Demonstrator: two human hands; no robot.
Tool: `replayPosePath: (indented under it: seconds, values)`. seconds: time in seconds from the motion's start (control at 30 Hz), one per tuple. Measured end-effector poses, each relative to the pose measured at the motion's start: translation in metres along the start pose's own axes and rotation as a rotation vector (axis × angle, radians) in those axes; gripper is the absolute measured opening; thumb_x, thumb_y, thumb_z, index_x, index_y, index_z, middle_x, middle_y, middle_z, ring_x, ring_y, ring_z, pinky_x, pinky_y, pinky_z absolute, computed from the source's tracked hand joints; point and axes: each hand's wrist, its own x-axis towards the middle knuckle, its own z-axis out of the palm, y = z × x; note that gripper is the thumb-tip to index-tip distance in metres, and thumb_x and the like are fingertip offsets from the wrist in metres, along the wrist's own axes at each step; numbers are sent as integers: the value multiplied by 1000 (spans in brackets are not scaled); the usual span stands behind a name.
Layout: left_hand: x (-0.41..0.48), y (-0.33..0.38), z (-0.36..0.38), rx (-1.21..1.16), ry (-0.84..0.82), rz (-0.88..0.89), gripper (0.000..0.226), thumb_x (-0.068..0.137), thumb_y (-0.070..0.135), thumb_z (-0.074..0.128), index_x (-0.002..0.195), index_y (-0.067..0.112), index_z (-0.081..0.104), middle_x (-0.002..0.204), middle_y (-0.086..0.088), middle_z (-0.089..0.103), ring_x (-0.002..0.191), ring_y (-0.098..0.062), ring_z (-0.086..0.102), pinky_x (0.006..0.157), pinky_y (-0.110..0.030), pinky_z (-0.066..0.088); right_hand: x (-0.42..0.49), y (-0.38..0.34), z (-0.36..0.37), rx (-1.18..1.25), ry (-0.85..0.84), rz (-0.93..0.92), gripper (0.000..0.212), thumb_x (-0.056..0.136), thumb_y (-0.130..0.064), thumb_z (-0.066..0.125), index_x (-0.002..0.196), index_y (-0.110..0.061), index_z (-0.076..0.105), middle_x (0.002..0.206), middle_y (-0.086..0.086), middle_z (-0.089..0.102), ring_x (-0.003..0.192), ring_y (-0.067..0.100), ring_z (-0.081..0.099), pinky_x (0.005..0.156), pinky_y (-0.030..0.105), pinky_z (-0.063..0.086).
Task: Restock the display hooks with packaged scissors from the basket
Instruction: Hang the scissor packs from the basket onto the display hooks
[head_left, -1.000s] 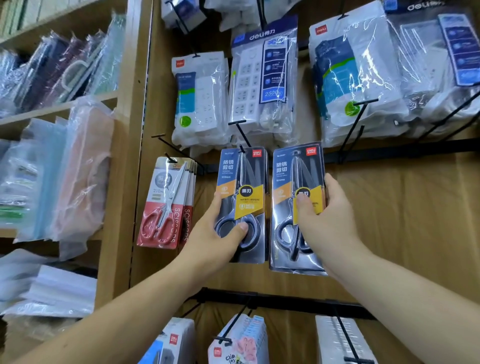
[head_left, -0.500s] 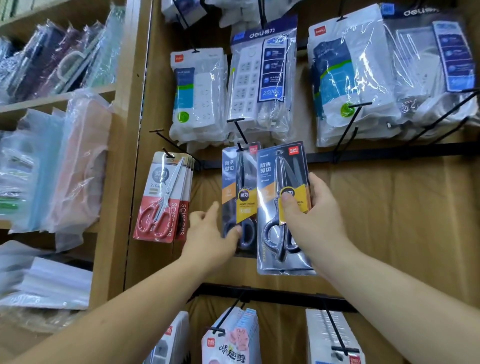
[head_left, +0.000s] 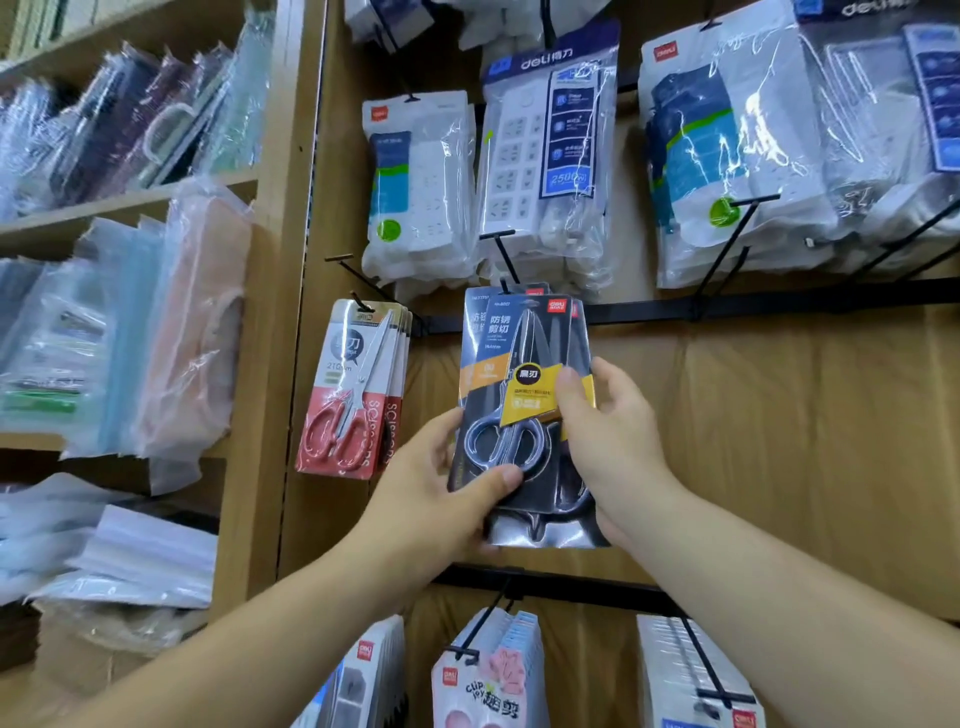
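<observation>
Two glossy blister packs of black-handled scissors (head_left: 524, 395) overlap in front of the wooden back panel (head_left: 779, 441), their dark card printed with orange and yellow bands and a red logo at the top corner. The front pack shows grey looped handles under clear moulded plastic. The left hand (head_left: 441, 493) grips the lower left edge, thumb pressed across the handle loops. The right hand (head_left: 608, 441) holds the right side, thumb on the yellow label and fingers curled behind. The pack tops sit just below the thin black wire hook (head_left: 501, 254); whether either is threaded on it cannot be told.

Half a second ago the two packs were only partly overlapped and the left hand was open just beside them; now they are nearly stacked and that hand is clamped on them.

To the left, a stack of red-handled scissors packs (head_left: 353, 384) hangs tilted from its own hook. Above hang power strips (head_left: 545, 150) in crinkled clear bags.
</observation>
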Motion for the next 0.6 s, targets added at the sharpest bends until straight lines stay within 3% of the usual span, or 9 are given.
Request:
replayPosePath:
  seconds: [0.13, 0.2, 0.23, 0.3, 0.4, 0.47, 0.53, 0.6]
  values:
    - [4, -5, -8, 106, -9, 30, 58, 92, 12, 79, 138, 35, 53, 112, 17, 77, 101, 5, 73, 78, -15, 58, -1, 4, 2, -6, -2, 1, 52, 107, -27, 62, 156, -29, 45, 132, -7, 67, 118, 18, 68, 104, 47, 58]
    - [7, -4, -5, 102, -16, -7, 52, 94, 6, 75, 118, 46, 51, 100, 23, 74, 90, 13, 70, 70, -8, 54, 0, 6, 1, -32, -26, -37, 50, 107, -23, 62, 154, -30, 46, 124, -12, 69, 111, 8, 70, 96, 36, 60]
    - [10, -3, -3, 86, -15, -29, 49, 96, 3, 72, 109, 46, 51, 96, 23, 74, 85, 13, 71, 66, -7, 53, 2, 6, 1, -44, -39, -57, 47, 107, -21, 62, 151, -33, 49, 119, -16, 70, 105, 2, 70, 91, 30, 59]
    - [17, -3, 0, 40, 35, -35, 42, 100, 6, 66, 113, 44, 56, 102, 14, 75, 88, 3, 75, 67, -14, 57, 3, 4, 2, -43, -33, -77, 42, 107, -20, 63, 141, -40, 51, 114, -19, 72, 97, -3, 71, 85, 24, 58]
    - [21, 0, 3, -12, 114, -13, 36, 105, 20, 62, 132, 41, 53, 122, 7, 72, 103, -7, 75, 79, -22, 62, 7, 4, 5, -29, -5, -48, 46, 109, -20, 55, 151, -39, 47, 132, -9, 69, 114, 12, 70, 97, 39, 59]
    - [23, 1, 4, -11, 134, 33, 55, 106, 23, 61, 150, 43, 38, 134, 11, 65, 113, -8, 71, 88, -24, 62, 9, 5, 4, -53, 12, -31, 51, 110, -19, 51, 156, -39, 43, 144, -4, 63, 123, 21, 67, 106, 49, 56]
    - [24, 3, 5, 10, 131, 74, 61, 106, 21, 59, 155, 47, 32, 134, 19, 61, 115, -3, 67, 88, -20, 61, 11, 6, 1, -72, 32, -28, 53, 110, -17, 51, 158, -37, 41, 147, -4, 60, 126, 22, 64, 108, 49, 54]
    - [24, 0, 5, 46, 126, 99, 57, 107, 19, 58, 148, 53, 38, 130, 25, 62, 112, 2, 68, 85, -17, 60, 12, 6, -3, -110, 50, -50, 53, 110, -17, 51, 158, -36, 40, 150, -5, 58, 129, 21, 62, 110, 49, 53]
